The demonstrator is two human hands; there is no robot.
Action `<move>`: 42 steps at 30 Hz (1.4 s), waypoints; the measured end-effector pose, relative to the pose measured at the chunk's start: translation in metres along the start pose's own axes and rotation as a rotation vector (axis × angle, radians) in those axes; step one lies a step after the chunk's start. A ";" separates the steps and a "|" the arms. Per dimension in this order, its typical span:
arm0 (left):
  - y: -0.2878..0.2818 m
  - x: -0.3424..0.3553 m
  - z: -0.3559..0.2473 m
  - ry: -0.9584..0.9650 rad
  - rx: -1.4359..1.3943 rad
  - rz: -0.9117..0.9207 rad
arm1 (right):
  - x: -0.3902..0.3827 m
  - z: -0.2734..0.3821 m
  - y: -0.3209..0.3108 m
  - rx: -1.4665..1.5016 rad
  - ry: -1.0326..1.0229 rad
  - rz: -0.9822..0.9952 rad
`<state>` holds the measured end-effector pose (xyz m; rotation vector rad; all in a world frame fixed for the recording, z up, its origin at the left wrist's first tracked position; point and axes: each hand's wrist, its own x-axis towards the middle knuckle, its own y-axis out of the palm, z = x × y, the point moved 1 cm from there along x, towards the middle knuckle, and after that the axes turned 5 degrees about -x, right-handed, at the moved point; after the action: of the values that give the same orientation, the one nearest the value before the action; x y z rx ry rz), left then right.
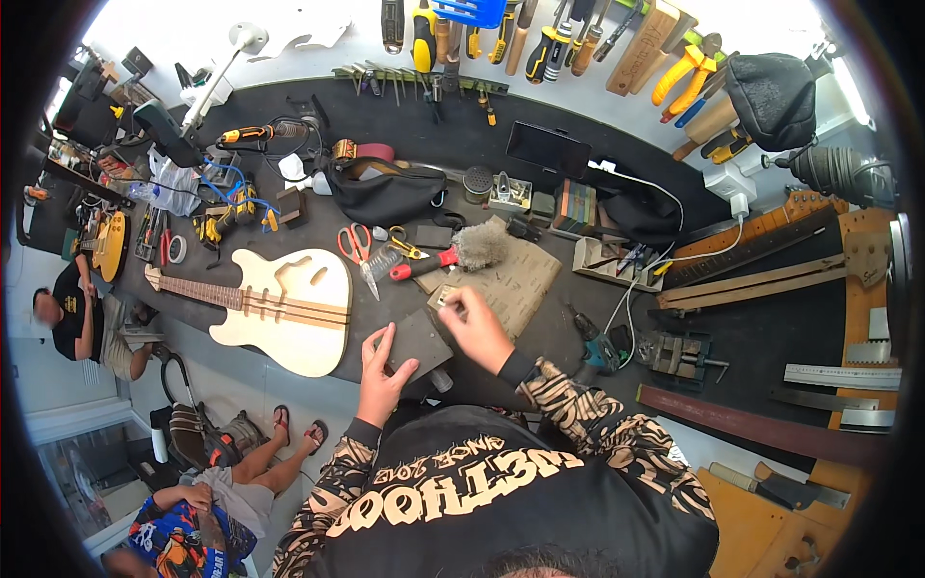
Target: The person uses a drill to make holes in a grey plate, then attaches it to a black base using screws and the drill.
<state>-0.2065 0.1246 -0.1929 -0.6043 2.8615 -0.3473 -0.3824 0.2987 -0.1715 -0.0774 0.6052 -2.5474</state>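
Note:
My left hand (383, 378) grips a dark grey square plate (420, 339) by its left side, thumb and fingers along its edge. My right hand (479, 329) is closed in a pinch just above the plate's upper right corner. At its fingertips is a small pale piece (444, 297), too small to tell its kind. Under and beyond that hand lies a brown sheet (530, 281), which looks like the back of sandpaper. A brush with a red handle (424, 265) and grey bristles rests on the sheet's far edge. To the left lies a pale wooden guitar body with its neck (289, 303).
Orange-handled scissors (356, 252) lie beyond the plate. A teal drill (599, 347) and a small vise (679, 356) stand to the right. A black bag (385, 193) and a phone (547, 149) are at the back. Two other people are at the left, one seated (207, 511).

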 end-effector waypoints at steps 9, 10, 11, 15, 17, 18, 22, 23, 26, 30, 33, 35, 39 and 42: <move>0.002 -0.001 0.011 -0.006 -0.009 -0.002 | 0.145 0.041 -0.116 0.498 -0.038 -0.249; 0.000 -0.001 0.008 0.003 -0.002 0.005 | 0.152 0.053 -0.126 0.521 -0.021 -0.271; -0.002 -0.001 0.005 0.011 0.006 0.013 | 0.161 0.057 -0.132 0.554 -0.020 -0.266; -0.001 -0.002 0.009 0.045 -0.001 -0.004 | 0.184 0.063 -0.139 0.564 0.012 -0.244; 0.000 -0.002 0.001 -0.013 -0.030 0.024 | 0.198 0.057 -0.135 0.572 0.022 -0.222; -0.003 -0.003 0.002 -0.019 -0.025 0.015 | 0.206 0.056 -0.127 0.725 0.091 -0.138; 0.000 -0.001 0.008 0.040 -0.008 0.004 | 0.255 0.035 -0.101 1.084 0.301 0.019; 0.000 0.000 0.009 0.057 -0.011 -0.011 | 0.268 0.033 -0.097 1.134 0.294 -0.007; 0.001 0.001 0.013 0.126 0.027 -0.023 | 0.298 0.039 -0.087 1.281 0.253 -0.096; -0.005 -0.001 0.002 -0.029 -0.084 0.035 | 0.320 0.053 -0.073 1.438 0.309 -0.157; -0.003 -0.001 0.004 -0.036 -0.080 0.029 | 0.322 0.065 -0.066 1.538 0.336 -0.219; -0.002 0.001 0.012 0.105 0.034 -0.005 | 0.324 0.066 -0.064 1.519 0.288 -0.248; -0.001 -0.004 0.009 0.023 -0.018 -0.005 | 0.316 0.065 -0.056 1.471 0.288 -0.264; -0.008 -0.005 0.013 0.016 -0.044 -0.007 | 0.324 0.060 -0.042 1.635 0.124 -0.178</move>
<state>-0.1961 0.1168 -0.2026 -0.6226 2.8897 -0.2926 -0.6726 0.1456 -0.1195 0.5960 -1.5309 -2.4179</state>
